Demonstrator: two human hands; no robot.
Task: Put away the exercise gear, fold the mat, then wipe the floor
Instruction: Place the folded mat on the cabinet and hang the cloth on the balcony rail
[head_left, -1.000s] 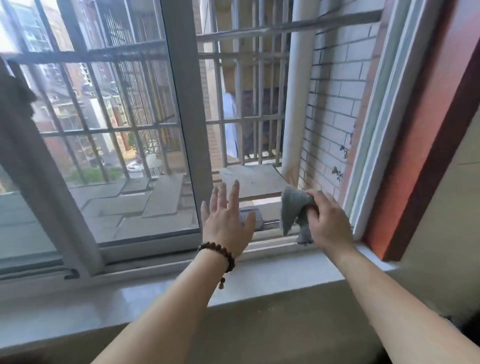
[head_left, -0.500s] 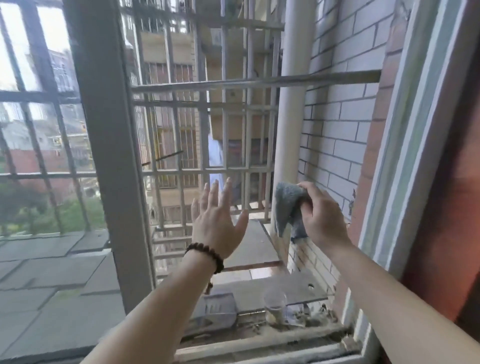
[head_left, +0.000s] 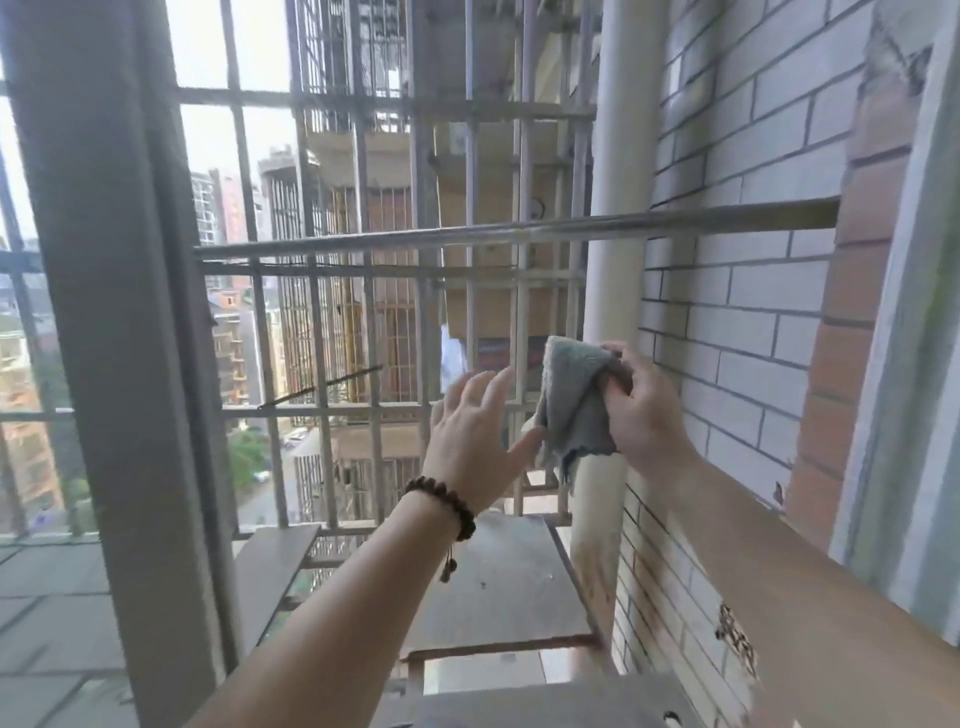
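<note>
We see the right hand (head_left: 644, 410) clamped on a grey cloth (head_left: 571, 405); the left hand (head_left: 475, 436), fingers spread, thumb touching the cloth.

A high-rise flat's window; barred metal grille (head_left: 395, 270), tiled outer wall (head_left: 753, 291), tower blocks (head_left: 228, 218) beyond.

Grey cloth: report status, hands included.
Right hand grips grey cloth, bunched. Left hand open beside it, thumb near cloth. Metal window bars ahead.
</note>
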